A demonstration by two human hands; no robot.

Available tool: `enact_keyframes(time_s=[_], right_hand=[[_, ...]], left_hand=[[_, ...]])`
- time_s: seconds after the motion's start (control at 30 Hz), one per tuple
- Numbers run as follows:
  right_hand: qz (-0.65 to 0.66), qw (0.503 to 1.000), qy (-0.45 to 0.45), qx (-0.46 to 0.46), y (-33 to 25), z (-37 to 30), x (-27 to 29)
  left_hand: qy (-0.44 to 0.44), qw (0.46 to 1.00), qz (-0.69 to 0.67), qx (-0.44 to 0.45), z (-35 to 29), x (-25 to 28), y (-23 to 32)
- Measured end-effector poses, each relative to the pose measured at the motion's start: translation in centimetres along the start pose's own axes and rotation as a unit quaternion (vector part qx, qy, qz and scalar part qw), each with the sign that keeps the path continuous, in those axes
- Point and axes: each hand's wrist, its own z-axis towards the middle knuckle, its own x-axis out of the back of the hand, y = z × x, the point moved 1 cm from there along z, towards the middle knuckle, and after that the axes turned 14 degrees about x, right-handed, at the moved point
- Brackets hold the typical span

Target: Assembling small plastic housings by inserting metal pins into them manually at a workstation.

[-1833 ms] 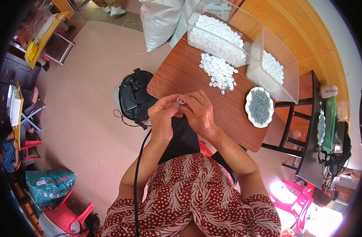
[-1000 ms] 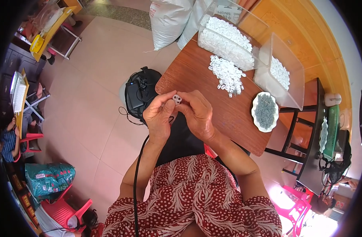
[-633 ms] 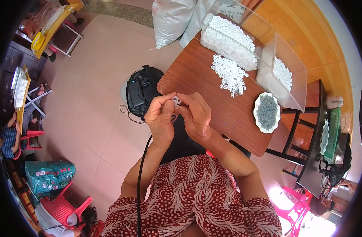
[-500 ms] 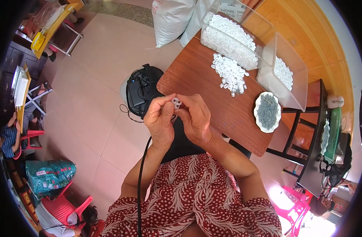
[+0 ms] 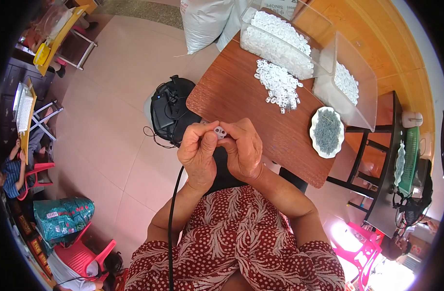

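A small white plastic piece with dark round holes (image 5: 220, 131) is pinched between my two hands, just off the near-left corner of the table. My left hand (image 5: 198, 154) grips it from the left with thumb and forefinger. From the right, my right hand (image 5: 245, 148) closes on the same piece with its fingertips. The fingers cover much of it, and I cannot tell whether a pin is in it. A loose heap of similar white pieces (image 5: 277, 83) lies on the brown table (image 5: 227, 89). Thin grey metal pins (image 5: 327, 132) fill a white scalloped bowl (image 5: 312, 138) at the table's right.
Two clear plastic bins stand at the far side, one bin (image 5: 275, 56) full of white pieces, another bin (image 5: 336, 92) partly filled. A black bag (image 5: 176, 109) sits left of the table, white sacks (image 5: 202, 24) behind. A black cable (image 5: 171, 218) runs along my left arm.
My hands have shifted slightly down and right in view, still pinching the white piece, which has tilted a little. The table and its contents sit slightly higher and further left in view.
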Motion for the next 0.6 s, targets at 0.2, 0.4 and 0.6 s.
enact_keyframes(time_s=[0.2, 0.4, 0.6], right_hand=[[-0.035, 0.999, -0.009, 0.010, 0.3, -0.3, 0.6], [-0.064, 0.997, -0.009, -0.035, 0.6, -1.3, 1.6], [-0.023, 0.987, 0.013, -0.161, 1.9, -4.7, 3.1]], left_hand=[[0.026, 0.998, 0.054, -0.037, 0.0, -1.0, -0.6], [0.025, 0.999, 0.037, 0.019, -0.1, -2.3, -2.3], [-0.007, 0.994, 0.068, 0.087, 0.1, -3.1, -5.0]])
